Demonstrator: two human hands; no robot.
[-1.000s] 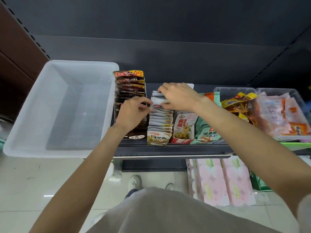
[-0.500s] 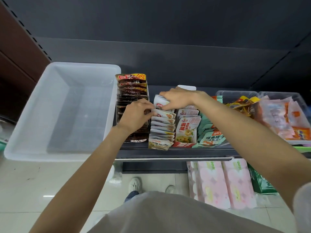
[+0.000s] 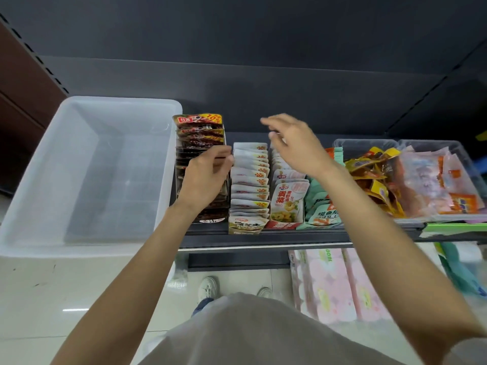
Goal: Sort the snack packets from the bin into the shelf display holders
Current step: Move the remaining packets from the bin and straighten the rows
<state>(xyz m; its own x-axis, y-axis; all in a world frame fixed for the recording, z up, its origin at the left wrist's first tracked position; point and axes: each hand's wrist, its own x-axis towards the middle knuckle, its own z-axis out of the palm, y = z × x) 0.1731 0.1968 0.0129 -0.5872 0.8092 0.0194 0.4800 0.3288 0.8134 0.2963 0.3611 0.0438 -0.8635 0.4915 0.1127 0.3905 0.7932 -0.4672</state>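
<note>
- Looking down, we see flat glossy white packets (image 3: pixel 250 177) standing in a row running away from us, just beside our left hand (image 3: pixel 204 177), fingers loosely curled, grasping nothing.
- Our right hand (image 3: pixel 292 143) hovers above them, released.

We see our bare forearms, a light grey top (image 3: pixel 250 335), blue trousers (image 3: pixel 201 305) and white shoes (image 3: pixel 208 287).

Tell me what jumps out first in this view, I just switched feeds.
Two bare hands over the shelf: the left hand rests on the dark red packet row, the right hand hovers open above the white packet rows. To the left, the big translucent bin shows no packets inside. At the right, clear tubs hold loose yellow and pink snack packets.
</note>
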